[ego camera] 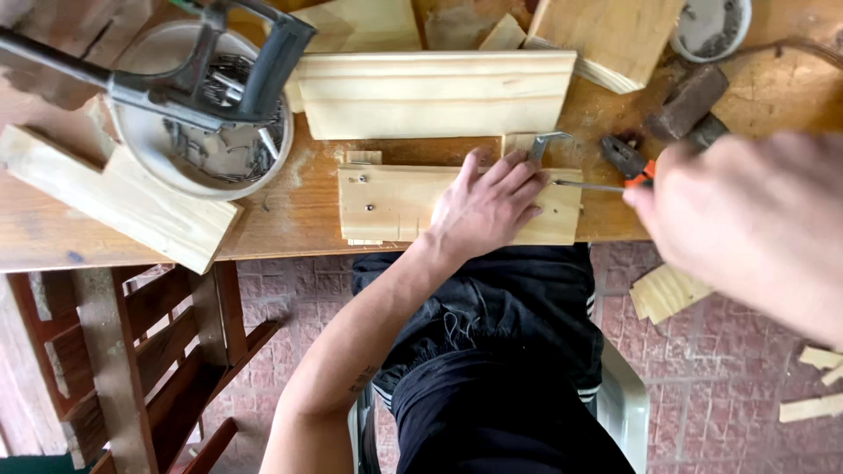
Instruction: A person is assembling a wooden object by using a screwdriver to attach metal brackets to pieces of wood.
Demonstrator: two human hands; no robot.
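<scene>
From up here I look down on my left hand [486, 206], spread flat with the fingers apart, pressing on a small pale pine board [395, 204] that lies at the bench's [290, 219] near edge, right above my lap. The board looks light and stiff, with a smooth planed face that I judge would skate on the bench top unless weighed down; pinning it flat from above, or taking it by its long edges, seems the sound way to hold it, and a few screw heads stand in its left part. Just beyond my fingertips a grey metal bracket [546, 142] sits at the board's far edge. My right hand [746, 228], large and blurred at the right, is closed around the orange handle of a screwdriver [606, 183], whose thin shaft lies across the board toward the left hand's fingers. Past these lies a longer pine plank [435, 92], then more offcuts toward the far edge. At the far left a round white tub of nails [167, 158] sits under a dark metal tool [202, 79], crowding that corner. A hammer [689, 105] lies at the far right, near the screwdriver hand.
</scene>
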